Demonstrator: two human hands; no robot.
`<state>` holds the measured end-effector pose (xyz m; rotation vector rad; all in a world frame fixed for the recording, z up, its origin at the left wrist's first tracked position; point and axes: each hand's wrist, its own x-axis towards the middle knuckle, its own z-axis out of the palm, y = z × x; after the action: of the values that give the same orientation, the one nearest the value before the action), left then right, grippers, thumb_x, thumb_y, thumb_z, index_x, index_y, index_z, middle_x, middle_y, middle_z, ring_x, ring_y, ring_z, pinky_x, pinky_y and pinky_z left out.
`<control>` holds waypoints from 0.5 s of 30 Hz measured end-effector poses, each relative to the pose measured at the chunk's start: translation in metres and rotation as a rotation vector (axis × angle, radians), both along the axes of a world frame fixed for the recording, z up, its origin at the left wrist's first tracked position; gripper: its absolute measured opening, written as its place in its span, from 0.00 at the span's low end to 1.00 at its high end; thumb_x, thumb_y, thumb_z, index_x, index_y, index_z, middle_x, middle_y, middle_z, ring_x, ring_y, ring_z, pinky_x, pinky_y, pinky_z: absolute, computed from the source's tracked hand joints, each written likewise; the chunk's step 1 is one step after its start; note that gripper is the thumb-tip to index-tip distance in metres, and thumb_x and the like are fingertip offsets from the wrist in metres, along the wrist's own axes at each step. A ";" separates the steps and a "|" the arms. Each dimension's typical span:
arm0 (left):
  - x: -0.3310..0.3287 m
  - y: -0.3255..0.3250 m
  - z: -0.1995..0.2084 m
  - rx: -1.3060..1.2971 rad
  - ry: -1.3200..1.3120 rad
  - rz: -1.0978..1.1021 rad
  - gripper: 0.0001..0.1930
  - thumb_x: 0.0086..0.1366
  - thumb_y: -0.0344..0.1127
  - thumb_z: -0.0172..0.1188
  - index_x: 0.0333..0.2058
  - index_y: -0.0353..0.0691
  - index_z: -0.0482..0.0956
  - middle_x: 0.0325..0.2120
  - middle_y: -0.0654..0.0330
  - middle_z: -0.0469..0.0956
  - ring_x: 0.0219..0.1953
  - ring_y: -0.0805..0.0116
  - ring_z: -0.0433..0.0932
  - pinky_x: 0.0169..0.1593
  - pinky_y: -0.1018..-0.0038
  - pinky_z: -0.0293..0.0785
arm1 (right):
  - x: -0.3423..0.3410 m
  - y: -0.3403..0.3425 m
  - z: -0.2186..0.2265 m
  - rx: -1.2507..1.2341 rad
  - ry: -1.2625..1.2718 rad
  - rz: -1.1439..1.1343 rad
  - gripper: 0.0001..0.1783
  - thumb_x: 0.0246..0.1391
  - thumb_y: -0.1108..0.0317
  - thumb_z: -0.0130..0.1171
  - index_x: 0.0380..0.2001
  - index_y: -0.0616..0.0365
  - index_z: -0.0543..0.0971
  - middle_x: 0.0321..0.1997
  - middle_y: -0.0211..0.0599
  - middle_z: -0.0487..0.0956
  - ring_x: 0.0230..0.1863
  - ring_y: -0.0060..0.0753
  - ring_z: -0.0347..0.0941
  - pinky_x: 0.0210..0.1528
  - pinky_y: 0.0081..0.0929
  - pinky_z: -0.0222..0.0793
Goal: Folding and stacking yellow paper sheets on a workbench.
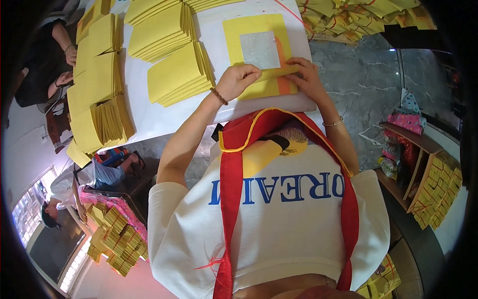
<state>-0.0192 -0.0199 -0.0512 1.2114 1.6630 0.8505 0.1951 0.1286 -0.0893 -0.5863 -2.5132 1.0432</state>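
**Roll (279,73) pinched at both ends, over the sheet (236,27)**

Head feed only. I've got the left hand (244,78) on the roll's left end, thumb and fingertips pressed together on it. Right hand (308,80) has the other end: grip pinching too, fingers curled over, thumb side partly hidden. Likely a two-ended hold so the roll sits level and doesn't twist; paper this thin would probably buckle from one side.

Roll runs across the yellow sheet, at the near edge of the silver square (259,49) and over the orange strip (284,88). Can't tell whether it's the sheet's own lifted edge or a separate piece.

Sheet lies flat at the near edge of the white surface (211,25), right in front of the body. I read that as placed for short reach, both forearms coming in evenly.

Left of it, yellow fans (174,74) overlap with edges staggered, presumably so single pieces lift off easily. Further left, a long yellow stack (97,74) lines the surface edge. A co-worker's hands (64,78) are just beyond it, well apart from mine.
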 end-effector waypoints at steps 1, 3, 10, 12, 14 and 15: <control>-0.002 -0.002 0.005 0.083 0.010 -0.100 0.17 0.58 0.39 0.61 0.44 0.38 0.75 0.37 0.58 0.76 0.40 0.68 0.74 0.43 0.74 0.69 | 0.001 0.001 -0.003 -0.036 0.002 -0.010 0.12 0.47 0.63 0.59 0.37 0.52 0.79 0.48 0.27 0.72 0.51 0.26 0.64 0.54 0.27 0.46; -0.005 -0.011 0.017 0.204 0.002 -0.079 0.23 0.55 0.38 0.62 0.49 0.39 0.71 0.44 0.56 0.72 0.47 0.65 0.70 0.49 0.71 0.66 | 0.001 0.003 -0.010 -0.212 0.028 -0.043 0.12 0.47 0.64 0.59 0.37 0.52 0.79 0.49 0.27 0.72 0.52 0.27 0.64 0.55 0.28 0.47; -0.013 -0.027 0.002 0.431 0.517 -0.023 0.24 0.48 0.21 0.54 0.48 0.41 0.72 0.48 0.49 0.70 0.53 0.51 0.66 0.55 0.64 0.64 | 0.002 0.006 0.010 -0.392 0.205 0.001 0.12 0.44 0.76 0.58 0.36 0.56 0.78 0.52 0.31 0.71 0.56 0.37 0.63 0.61 0.32 0.52; -0.007 -0.033 0.009 0.421 0.515 -0.021 0.24 0.43 0.18 0.51 0.43 0.41 0.75 0.45 0.51 0.72 0.51 0.53 0.68 0.54 0.63 0.65 | 0.010 0.003 0.033 -0.238 0.149 0.062 0.13 0.44 0.76 0.58 0.36 0.57 0.78 0.52 0.33 0.71 0.55 0.38 0.64 0.59 0.32 0.55; -0.002 -0.043 0.003 0.445 0.542 -0.052 0.21 0.48 0.26 0.57 0.45 0.42 0.74 0.44 0.53 0.74 0.48 0.53 0.71 0.52 0.64 0.67 | 0.016 -0.003 0.042 -0.087 0.093 0.125 0.13 0.43 0.77 0.58 0.36 0.57 0.78 0.52 0.34 0.71 0.54 0.40 0.66 0.58 0.32 0.58; 0.002 -0.048 0.002 0.444 0.510 -0.082 0.19 0.50 0.26 0.56 0.44 0.42 0.74 0.43 0.53 0.75 0.47 0.53 0.72 0.51 0.64 0.68 | 0.016 -0.006 0.043 -0.197 0.110 0.180 0.14 0.42 0.77 0.58 0.36 0.56 0.78 0.51 0.34 0.72 0.52 0.40 0.67 0.55 0.31 0.61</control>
<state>-0.0171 -0.0681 -0.0494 1.9153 1.8544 0.9428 0.2114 0.1221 -0.0459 -0.3478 -2.4183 1.3610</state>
